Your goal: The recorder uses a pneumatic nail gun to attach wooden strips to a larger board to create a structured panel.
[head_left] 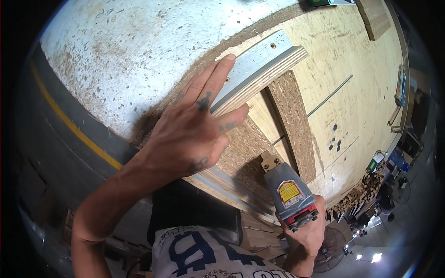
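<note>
My left hand (194,116) lies with its fingers stretched out over a grey-faced plywood strip (259,58) that has small holes along its face. Two fingers rest on the grey face, and another finger reaches past the layered edge. In my right hand (315,229) is a nail gun (292,192) with a grey body, a yellow label and a red end piece. Its narrow nose points at a flat chipboard piece (245,148) below the strip; whether it touches is unclear. A second chipboard strip (293,123) lies alongside, with a dark gap between the two.
A large plywood sheet (343,55) forms the work surface. To the left is a worn white board (130,55), with a yellow floor line (69,123) beyond. Wood offcuts (357,194) are piled at the right. A fan (331,248) stands near my right forearm.
</note>
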The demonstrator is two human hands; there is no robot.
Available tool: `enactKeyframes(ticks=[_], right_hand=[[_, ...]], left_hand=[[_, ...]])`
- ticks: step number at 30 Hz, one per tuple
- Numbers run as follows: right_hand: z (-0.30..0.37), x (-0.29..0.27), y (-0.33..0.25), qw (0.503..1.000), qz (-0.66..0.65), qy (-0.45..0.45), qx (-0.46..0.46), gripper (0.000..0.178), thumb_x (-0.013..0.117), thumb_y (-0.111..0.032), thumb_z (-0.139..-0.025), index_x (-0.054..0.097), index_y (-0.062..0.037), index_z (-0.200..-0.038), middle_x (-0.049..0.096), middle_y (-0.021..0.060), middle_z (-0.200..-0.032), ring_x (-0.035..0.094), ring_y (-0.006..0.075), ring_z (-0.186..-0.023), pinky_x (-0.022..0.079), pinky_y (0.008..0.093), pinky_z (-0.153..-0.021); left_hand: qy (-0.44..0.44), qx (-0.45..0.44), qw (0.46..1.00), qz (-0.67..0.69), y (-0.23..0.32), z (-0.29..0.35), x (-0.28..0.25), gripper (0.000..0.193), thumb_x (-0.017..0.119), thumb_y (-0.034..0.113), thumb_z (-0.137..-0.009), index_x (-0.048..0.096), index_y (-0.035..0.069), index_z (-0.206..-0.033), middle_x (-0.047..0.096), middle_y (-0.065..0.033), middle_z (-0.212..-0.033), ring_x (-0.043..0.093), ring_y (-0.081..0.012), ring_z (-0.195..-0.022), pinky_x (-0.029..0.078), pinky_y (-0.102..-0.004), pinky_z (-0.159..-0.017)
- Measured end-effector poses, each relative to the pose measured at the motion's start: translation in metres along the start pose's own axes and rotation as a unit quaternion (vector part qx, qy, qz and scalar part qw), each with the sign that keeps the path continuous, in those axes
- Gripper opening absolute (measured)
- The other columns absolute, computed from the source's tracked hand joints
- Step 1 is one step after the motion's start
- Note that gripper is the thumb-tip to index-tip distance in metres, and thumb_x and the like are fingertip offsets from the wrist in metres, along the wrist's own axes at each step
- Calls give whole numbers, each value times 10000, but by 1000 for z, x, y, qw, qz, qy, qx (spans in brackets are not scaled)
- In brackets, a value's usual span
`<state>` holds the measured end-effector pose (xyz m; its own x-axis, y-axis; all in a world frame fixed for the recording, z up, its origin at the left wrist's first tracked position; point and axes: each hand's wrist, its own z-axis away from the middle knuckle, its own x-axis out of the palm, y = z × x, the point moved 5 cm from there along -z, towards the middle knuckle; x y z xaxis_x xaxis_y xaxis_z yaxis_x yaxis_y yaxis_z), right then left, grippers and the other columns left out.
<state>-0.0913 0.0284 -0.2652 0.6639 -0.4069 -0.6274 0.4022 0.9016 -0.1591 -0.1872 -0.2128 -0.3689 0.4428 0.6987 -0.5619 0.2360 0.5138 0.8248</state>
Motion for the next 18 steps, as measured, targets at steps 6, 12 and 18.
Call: enactKeyframes(ticks=[6,12,18], right_hand=[[-3,1,-4,999,2,-46,19,666,925,-228,-610,585,6,-1134,561,176,-1019,616,360,-927,512,430,-817],[3,1,0,998,19,-7,-58,691,911,-225,-613,577,7,-1172,541,185,-1060,607,366,-945,506,426,-834],[-2,-4,2,992,-120,-32,11,765,890,-340,-594,637,7,-1227,686,220,-1078,628,361,-983,502,381,-892]], left_hand=[[7,9,1000,-15,1,0,1,523,568,67,-692,739,-16,-1178,147,-187,-1664,263,-394,-1506,269,-495,-1238],[12,11,999,-36,4,0,0,489,577,23,-690,732,39,-1153,175,-202,-1655,312,-418,-1478,335,-503,-1184],[26,37,996,-82,5,0,1,508,597,8,-697,685,93,-1190,249,-207,-1635,419,-437,-1404,430,-487,-1104]])
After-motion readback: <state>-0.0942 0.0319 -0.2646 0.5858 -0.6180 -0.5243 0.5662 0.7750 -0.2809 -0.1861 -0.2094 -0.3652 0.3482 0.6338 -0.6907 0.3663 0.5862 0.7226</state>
